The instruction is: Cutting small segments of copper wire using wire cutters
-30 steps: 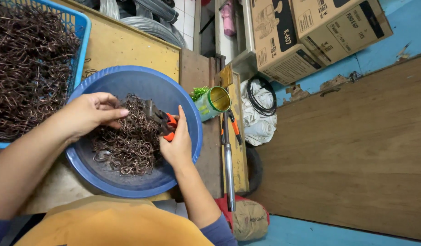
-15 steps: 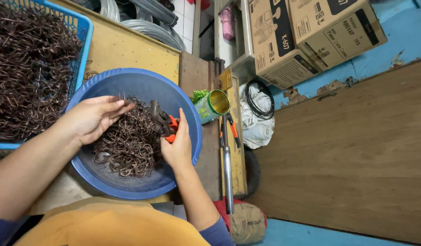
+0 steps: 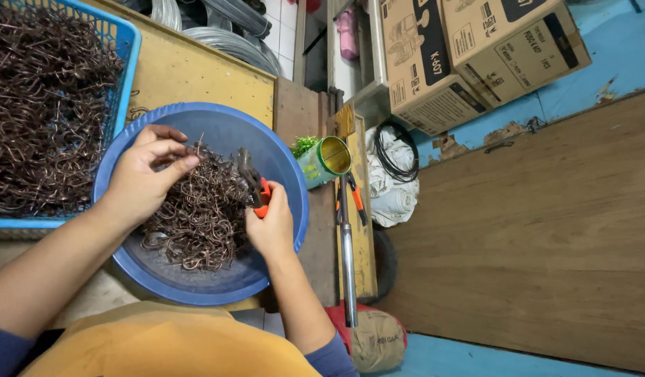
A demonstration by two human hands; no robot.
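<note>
Since half a second ago, the left hand has drawn back toward the upper left rim of the basin, fingertips now pinched at the edge of the wire heap rather than spread over its middle; the right hand has barely shifted.

Far left: a blue basket sits on the yellow board, packed with dark bent wire hooks. It lies touching the basin's rim, so stock is within reach of the left hand.

Left hand: thumb and forefinger closed on a single wire piece, lifted slightly from the heap; the remaining fingers are loosely curled.

Centre: a round blue basin holds a loose heap of wire pieces in its bottom, likely to keep them from scattering.

Right hand: clenched around the orange handles of a pair of pliers, jaws pointing up and left toward the left fingertips, just short of the pinched piece. Whether the jaws are closed cannot be told.

Right of the basin: a green tin can lying tilted, a second orange-handled tool beside a metal tube, white cloth with a black cable coil, and cardboard boxes beyond.
</note>
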